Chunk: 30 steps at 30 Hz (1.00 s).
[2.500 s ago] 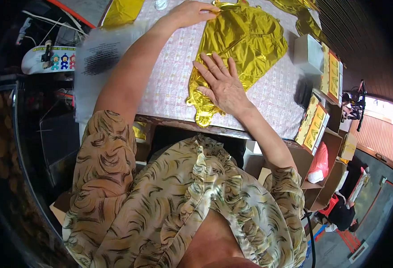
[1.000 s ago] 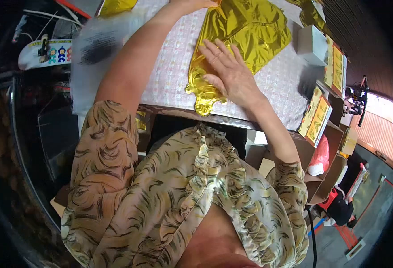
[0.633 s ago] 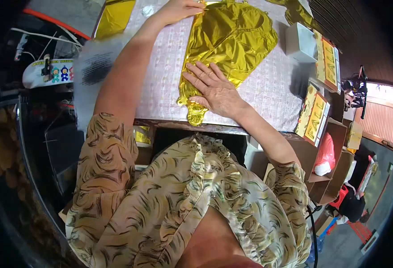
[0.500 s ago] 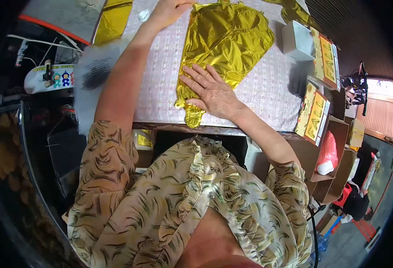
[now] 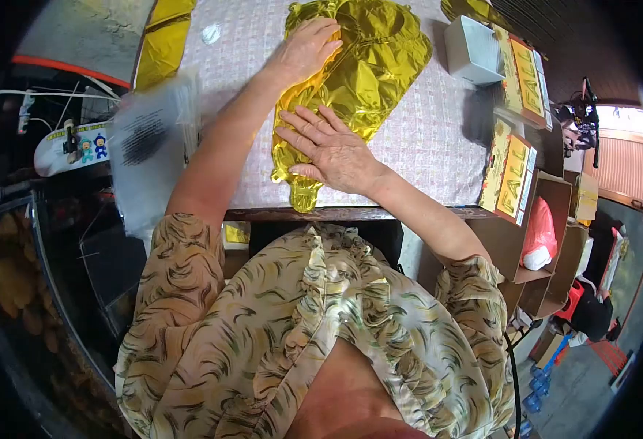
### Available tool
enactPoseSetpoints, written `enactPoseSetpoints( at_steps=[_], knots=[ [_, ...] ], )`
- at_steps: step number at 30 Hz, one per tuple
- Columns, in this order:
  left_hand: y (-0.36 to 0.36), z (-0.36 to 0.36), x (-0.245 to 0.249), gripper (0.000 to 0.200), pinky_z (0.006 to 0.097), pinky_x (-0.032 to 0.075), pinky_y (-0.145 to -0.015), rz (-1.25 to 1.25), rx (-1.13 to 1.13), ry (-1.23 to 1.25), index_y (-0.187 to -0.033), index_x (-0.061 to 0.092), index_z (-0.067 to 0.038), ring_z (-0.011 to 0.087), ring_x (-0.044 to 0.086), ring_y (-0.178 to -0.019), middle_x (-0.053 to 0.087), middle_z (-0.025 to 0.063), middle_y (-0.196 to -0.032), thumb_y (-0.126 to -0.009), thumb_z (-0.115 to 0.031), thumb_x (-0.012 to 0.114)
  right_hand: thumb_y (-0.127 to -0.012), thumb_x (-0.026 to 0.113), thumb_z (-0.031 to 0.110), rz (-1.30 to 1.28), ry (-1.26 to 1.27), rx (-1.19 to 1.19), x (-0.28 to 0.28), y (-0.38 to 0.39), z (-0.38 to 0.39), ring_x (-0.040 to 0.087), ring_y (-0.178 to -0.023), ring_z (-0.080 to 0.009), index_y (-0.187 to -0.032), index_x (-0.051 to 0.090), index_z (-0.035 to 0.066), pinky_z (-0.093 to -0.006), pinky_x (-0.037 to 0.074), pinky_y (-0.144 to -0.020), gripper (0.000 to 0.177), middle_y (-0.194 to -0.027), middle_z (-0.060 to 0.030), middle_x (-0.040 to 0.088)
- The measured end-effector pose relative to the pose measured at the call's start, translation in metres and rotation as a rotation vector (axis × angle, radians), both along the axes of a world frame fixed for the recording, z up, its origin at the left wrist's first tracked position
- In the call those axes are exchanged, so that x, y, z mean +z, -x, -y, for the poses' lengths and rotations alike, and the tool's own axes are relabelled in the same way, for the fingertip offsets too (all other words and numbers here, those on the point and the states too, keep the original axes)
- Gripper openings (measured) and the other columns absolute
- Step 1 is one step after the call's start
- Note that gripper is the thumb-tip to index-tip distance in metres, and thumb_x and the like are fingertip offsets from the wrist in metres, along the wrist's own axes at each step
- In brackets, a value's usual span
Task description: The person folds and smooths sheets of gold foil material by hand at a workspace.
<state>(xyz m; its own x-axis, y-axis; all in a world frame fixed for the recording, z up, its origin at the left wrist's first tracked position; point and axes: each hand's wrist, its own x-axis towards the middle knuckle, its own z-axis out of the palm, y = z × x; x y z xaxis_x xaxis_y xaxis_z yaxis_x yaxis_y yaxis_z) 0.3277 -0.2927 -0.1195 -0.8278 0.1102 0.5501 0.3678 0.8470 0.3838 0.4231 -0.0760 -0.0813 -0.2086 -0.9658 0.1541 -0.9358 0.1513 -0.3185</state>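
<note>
A gold foil balloon (image 5: 373,80) lies flat and crinkled on the cloth-covered table, its narrow tail pointing toward me. My left hand (image 5: 308,53) is at its upper left edge, fingers curled over the foil and gripping the edge, which looks turned inward there. Lower down, my right hand (image 5: 340,155) rests flat on the foil with its fingers spread. Part of the balloon is hidden under both hands.
Clear plastic bags (image 5: 149,139) lie at the table's left edge, near a gold foil sheet (image 5: 164,44). On the right stand a white box (image 5: 474,53) and printed "FALL" packs (image 5: 515,172). Open cardboard boxes (image 5: 544,256) sit beside the table.
My left hand has come down from the balloon's top corner to its upper left edge, where the foil now appears folded inward. My right hand stays flat on the lower part.
</note>
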Motion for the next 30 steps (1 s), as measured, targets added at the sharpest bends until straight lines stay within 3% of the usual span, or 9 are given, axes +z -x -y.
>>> enactPoseSetpoints(
  at_steps=[6,8,10,12,13,15,18,23,30],
  knots=[
    [-0.009,-0.005,0.009,0.042,0.0438,0.042,-0.114,0.040,0.037,0.080,-0.136,0.061,-0.004,0.0343,0.052,-0.133,0.058,0.0142,-0.141,-0.103,-0.030,0.060,-0.100,0.054,0.051,0.005,0.015,-0.001,0.005,0.000,0.000,0.030,-0.153,-0.0301,-0.156,0.041,0.012,-0.0500,0.020,-0.127,0.070,-0.164,-0.0116,0.036],
    [-0.006,-0.005,0.006,0.043,0.0460,0.040,-0.115,0.073,0.041,0.079,-0.138,0.059,-0.004,0.0334,0.052,-0.134,0.057,0.0136,-0.143,-0.104,-0.031,0.058,-0.101,0.061,0.040,0.223,0.212,-0.003,0.018,0.011,0.001,0.045,-0.144,-0.0349,-0.152,0.047,0.009,-0.0486,0.034,-0.121,0.061,-0.156,-0.0154,0.047],
    [-0.003,-0.004,-0.002,0.047,0.0545,0.037,-0.116,0.093,0.073,0.172,-0.142,0.054,-0.006,0.0319,0.051,-0.135,0.052,0.0115,-0.147,-0.105,-0.034,0.055,-0.099,0.067,0.027,0.588,0.318,-0.306,0.047,0.036,-0.003,0.060,-0.128,-0.0372,-0.142,0.056,0.005,-0.0451,0.051,-0.105,0.050,-0.147,-0.0194,0.056],
    [-0.006,-0.007,0.002,0.047,0.0580,0.035,-0.117,0.122,0.076,0.190,-0.144,0.052,-0.006,0.0313,0.051,-0.136,0.050,0.0107,-0.148,-0.106,-0.035,0.054,-0.092,0.069,0.009,0.177,0.434,-0.714,0.033,0.092,-0.007,0.071,-0.088,-0.0373,-0.119,0.066,-0.003,-0.0437,0.057,-0.077,0.030,-0.104,-0.0229,0.072],
    [-0.006,-0.007,0.005,0.048,0.0614,0.032,-0.117,0.153,0.078,0.217,-0.145,0.050,-0.007,0.0307,0.051,-0.136,0.048,0.0100,-0.149,-0.107,-0.036,0.052,-0.092,0.071,0.020,0.129,0.426,-0.817,0.027,0.139,-0.017,0.072,-0.083,-0.0388,-0.118,0.067,-0.002,-0.0453,0.058,-0.075,0.035,-0.098,-0.0240,0.073],
    [-0.006,-0.009,0.002,0.048,0.0615,0.032,-0.118,0.133,0.085,0.221,-0.145,0.050,-0.007,0.0306,0.050,-0.136,0.048,0.0099,-0.148,-0.107,-0.037,0.051,-0.091,0.072,0.035,-0.178,0.032,-1.002,0.011,0.206,-0.028,0.073,-0.092,-0.0387,-0.116,0.070,-0.001,-0.0458,0.059,-0.082,0.044,-0.101,-0.0244,0.074],
    [-0.007,-0.010,0.006,0.048,0.0613,0.031,-0.119,0.150,0.086,0.200,-0.145,0.050,-0.008,0.0304,0.050,-0.137,0.047,0.0096,-0.148,-0.107,-0.037,0.050,-0.087,0.072,0.045,-0.049,-0.212,-1.108,0.028,0.237,-0.019,0.073,-0.103,-0.0378,-0.113,0.074,0.001,-0.0463,0.058,-0.089,0.052,-0.110,-0.0248,0.074],
    [-0.007,-0.010,0.004,0.048,0.0610,0.031,-0.119,0.163,0.088,0.174,-0.146,0.050,-0.008,0.0299,0.050,-0.136,0.047,0.0086,-0.147,-0.107,-0.037,0.050,-0.082,0.076,0.050,0.045,-0.195,-1.192,0.028,0.263,-0.002,0.073,-0.107,-0.0371,-0.111,0.076,0.001,-0.0467,0.058,-0.092,0.057,-0.113,-0.0237,0.074],
    [-0.007,-0.014,0.006,0.043,0.0598,0.029,-0.120,0.160,0.085,0.203,-0.149,0.052,-0.030,0.0305,0.051,-0.134,0.049,0.0110,-0.144,-0.107,-0.035,0.051,-0.075,0.085,0.043,0.336,-0.002,-1.242,0.006,0.294,-0.007,0.075,-0.102,-0.0354,-0.106,0.076,-0.001,-0.0447,0.059,-0.088,0.055,-0.109,-0.0209,0.076]
  ],
)
